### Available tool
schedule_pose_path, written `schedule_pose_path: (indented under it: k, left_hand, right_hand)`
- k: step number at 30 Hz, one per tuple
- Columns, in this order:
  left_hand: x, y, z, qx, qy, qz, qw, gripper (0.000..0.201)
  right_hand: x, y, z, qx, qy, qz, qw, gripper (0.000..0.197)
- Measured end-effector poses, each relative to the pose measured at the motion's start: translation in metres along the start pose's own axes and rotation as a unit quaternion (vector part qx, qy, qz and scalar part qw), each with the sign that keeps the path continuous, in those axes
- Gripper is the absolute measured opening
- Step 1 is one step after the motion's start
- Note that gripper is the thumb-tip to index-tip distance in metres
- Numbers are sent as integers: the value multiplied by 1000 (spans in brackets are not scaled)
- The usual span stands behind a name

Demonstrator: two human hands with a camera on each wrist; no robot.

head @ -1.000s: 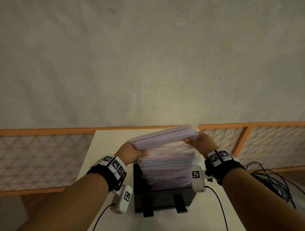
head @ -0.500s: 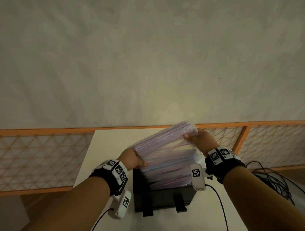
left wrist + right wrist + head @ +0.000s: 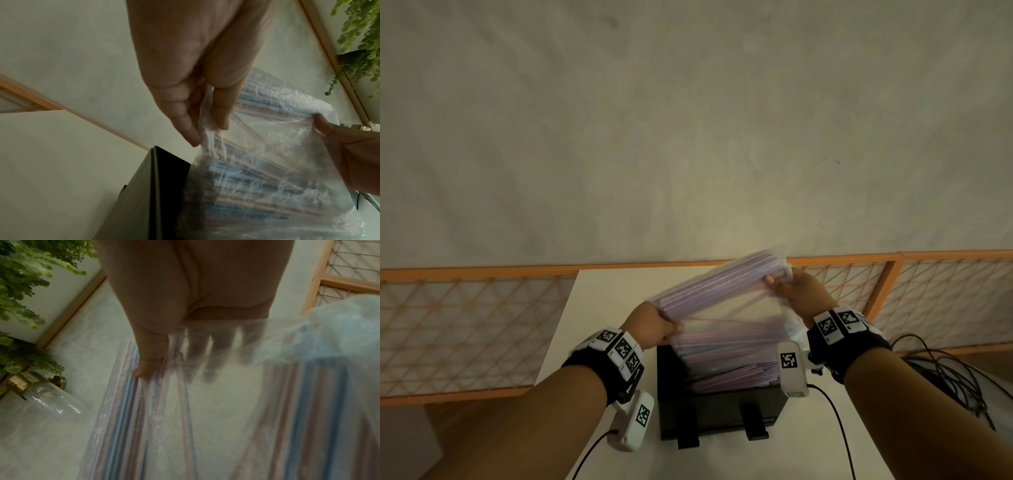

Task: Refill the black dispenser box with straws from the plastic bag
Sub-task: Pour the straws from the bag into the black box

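Note:
The clear plastic bag (image 3: 726,308) of red, blue and white straws (image 3: 729,363) hangs mouth-down over the black dispenser box (image 3: 719,411) on the white table. A band of straws still lies along the bag's raised top edge, and a heap fills the box. My left hand (image 3: 654,325) pinches the bag's lower left corner (image 3: 205,128) between thumb and fingers. My right hand (image 3: 796,291) grips the higher right end, thumb on top (image 3: 148,368) and fingers behind the film. The bag tilts up to the right.
An orange-framed lattice rail (image 3: 465,325) runs behind the white table (image 3: 602,294). Black cables (image 3: 945,370) lie at the right. Two black feet (image 3: 753,425) stick out at the box front. A glass wall lamp (image 3: 45,394) and green foliage (image 3: 20,272) show in the right wrist view.
My right hand has lifted its end of the bag while my left end dropped, so the bag tilts more steeply. More straws have slid down into the box.

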State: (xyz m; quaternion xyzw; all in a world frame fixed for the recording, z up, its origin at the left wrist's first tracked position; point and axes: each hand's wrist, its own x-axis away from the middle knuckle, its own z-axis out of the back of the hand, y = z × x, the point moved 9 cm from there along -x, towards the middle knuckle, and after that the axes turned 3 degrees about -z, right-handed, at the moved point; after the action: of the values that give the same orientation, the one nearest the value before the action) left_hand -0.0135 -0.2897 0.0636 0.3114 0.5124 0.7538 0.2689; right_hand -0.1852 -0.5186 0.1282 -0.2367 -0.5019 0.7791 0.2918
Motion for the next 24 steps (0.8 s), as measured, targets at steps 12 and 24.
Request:
schedule_pose_path:
  k: [12,24]
  left_hand:
    - [7,16,8,143,1,-39,989,76]
    - [8,22,11,139,17,-68,988,14]
  right_hand:
    - [7,-13,4,-4,-1,26,1000,19]
    - [3,-11,-2,-1,-22,29,999,62]
